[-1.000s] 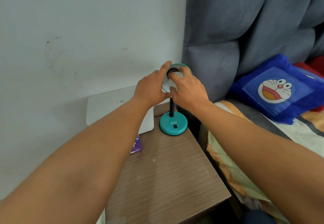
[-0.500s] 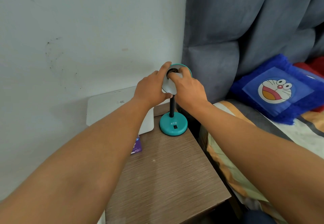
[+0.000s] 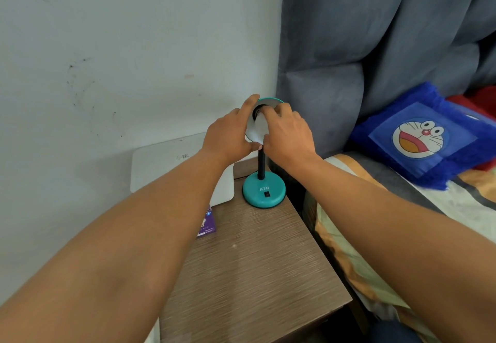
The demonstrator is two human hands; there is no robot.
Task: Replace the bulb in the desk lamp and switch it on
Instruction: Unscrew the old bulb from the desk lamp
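Note:
A small teal desk lamp stands at the back of the wooden bedside table (image 3: pixel 257 267); its round base (image 3: pixel 264 189) carries a black switch, and a black stem rises to the shade. The shade (image 3: pixel 269 100) faces me, teal outside and white inside. My left hand (image 3: pixel 230 134) grips the shade's left rim, thumb under it. My right hand (image 3: pixel 288 137) is closed around the white bulb (image 3: pixel 261 125), which sits inside the shade at the dark socket. Most of the bulb is hidden by my fingers.
A white flat box (image 3: pixel 174 163) leans against the wall behind my left arm. A purple card (image 3: pixel 207 224) lies on the table beside it. A bed with a patterned sheet (image 3: pixel 349 248) and a blue cartoon pillow (image 3: pixel 424 138) is on the right.
My right hand's fingers have shifted slightly around the bulb. Both hands stay at the lamp head; nothing else has moved.

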